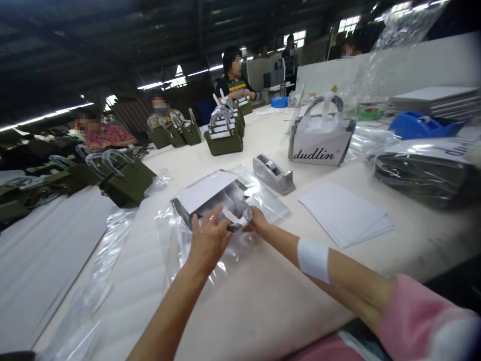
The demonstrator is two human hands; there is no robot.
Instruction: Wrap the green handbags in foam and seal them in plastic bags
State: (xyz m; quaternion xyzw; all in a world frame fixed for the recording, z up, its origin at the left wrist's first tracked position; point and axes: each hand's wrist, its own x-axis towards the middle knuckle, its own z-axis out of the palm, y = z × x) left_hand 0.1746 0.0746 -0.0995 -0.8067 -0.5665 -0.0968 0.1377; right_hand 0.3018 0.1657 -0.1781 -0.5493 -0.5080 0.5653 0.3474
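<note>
A dark bag with a white card on top lies inside a clear plastic bag on the white table. My left hand grips the near end of the wrapped bag, its fingers curled over the plastic. From the right, my right hand pinches the same end, its fingers mostly hidden behind the plastic. A white band wraps my right forearm.
A grey tape dispenser and a stack of white cards lie just beyond. A white "dudlin" bag, wrapped dark bags, a blue object and olive handbags stand around. Several people sit at the far side.
</note>
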